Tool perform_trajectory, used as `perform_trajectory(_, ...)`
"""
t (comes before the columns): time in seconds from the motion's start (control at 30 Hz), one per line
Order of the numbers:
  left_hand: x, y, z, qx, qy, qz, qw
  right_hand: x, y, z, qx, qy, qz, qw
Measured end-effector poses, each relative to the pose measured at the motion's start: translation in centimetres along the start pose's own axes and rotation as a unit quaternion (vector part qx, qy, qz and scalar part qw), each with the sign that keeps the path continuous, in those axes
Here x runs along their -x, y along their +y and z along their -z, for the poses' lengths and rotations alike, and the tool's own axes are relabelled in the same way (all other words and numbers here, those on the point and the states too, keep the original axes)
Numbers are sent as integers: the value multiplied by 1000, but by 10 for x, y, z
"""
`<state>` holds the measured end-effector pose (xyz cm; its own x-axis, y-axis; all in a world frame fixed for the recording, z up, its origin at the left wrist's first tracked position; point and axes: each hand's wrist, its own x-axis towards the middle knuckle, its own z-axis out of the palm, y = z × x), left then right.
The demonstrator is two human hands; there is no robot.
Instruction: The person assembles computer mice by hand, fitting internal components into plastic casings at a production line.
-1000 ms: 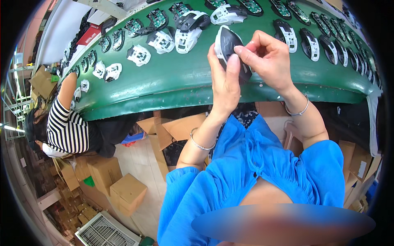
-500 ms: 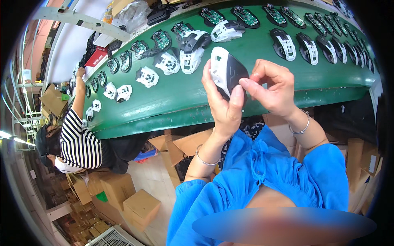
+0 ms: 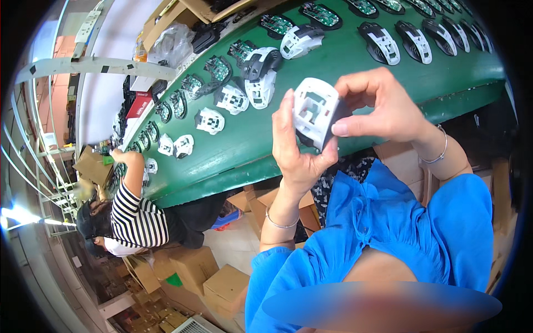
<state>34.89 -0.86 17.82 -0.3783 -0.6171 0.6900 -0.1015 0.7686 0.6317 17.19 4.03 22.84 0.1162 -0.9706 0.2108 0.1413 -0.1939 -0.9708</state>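
Hollow Side Out: A Mouse Shell Held Up at the Worktop

We see a black-and-white shell (image 3: 316, 111) raised over the near edge of a green worktop (image 3: 233, 150), its white inner side and openings turned up to our view. The left hand (image 3: 300, 158) grips it, fingers along one side and thumb at the lower end. The right hand (image 3: 383, 108) is curled, its thumb tip at the shell's other edge; its fingertips are partly hidden, so we cannot tell if they pinch it.

On the worktop lie white frames (image 3: 210, 120) at left, bare green boards (image 3: 276, 25) along the far side and a row of two-tone shells (image 3: 380, 43) at far right. At the worktop's left end sits a co-worker (image 3: 141, 219) in stripes; boxes (image 3: 226, 283) stand below it.

We judge a slip the likeliest trouble: should the right thumb push harder than the left hand braces, the shell could twist free and drop onto the worktop or past its edge. Too hard a squeeze might crack the thin plastic around the openings, and a careless thumb could scuff the outer face.
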Motion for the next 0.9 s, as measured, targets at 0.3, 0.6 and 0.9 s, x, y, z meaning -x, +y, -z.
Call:
perform_trajectory(0.3, -13, -24, -6, 96, -147, 156, 972, -2, 28, 19, -106, 61, -112, 986)
perform_trajectory(0.6, -38, -61, -1, 43, -355, 292, 887, -9, 53, 56, 345, 163, -53, 923)
perform_trajectory(0.9, -61, -83, -7, 127, -467, 371, 793, -41, 57, 76, 168, -63, -286, 941)
